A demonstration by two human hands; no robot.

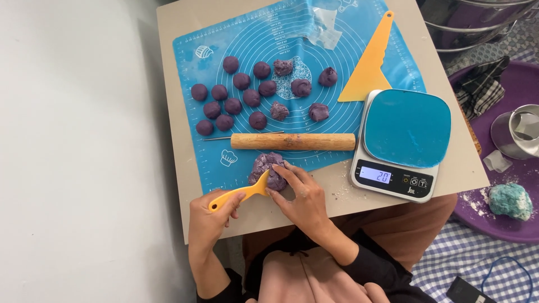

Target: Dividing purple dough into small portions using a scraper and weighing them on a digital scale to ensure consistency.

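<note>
Left hand [210, 216] closed on small yellow plastic scraper [242, 196]; right hand [300, 193] open (fingertips only) steadying lumpy purple dough mass [268, 168]. Best cut straight down, pressing firmly.

both forearms come up from the bottom edge of the view and bend toward each other, close to the purple dough lump [268, 168]. the left hand [212, 216] sits below and left of the lump, its fingers curled closed around a thin handle, thumb laid on top. the right hand [300, 193] is just right of the lump, palm down, the fingertips [279, 180] touching the lump's lower right side. the right wrist is bent, and a dark sleeve covers the right forearm.
</note>
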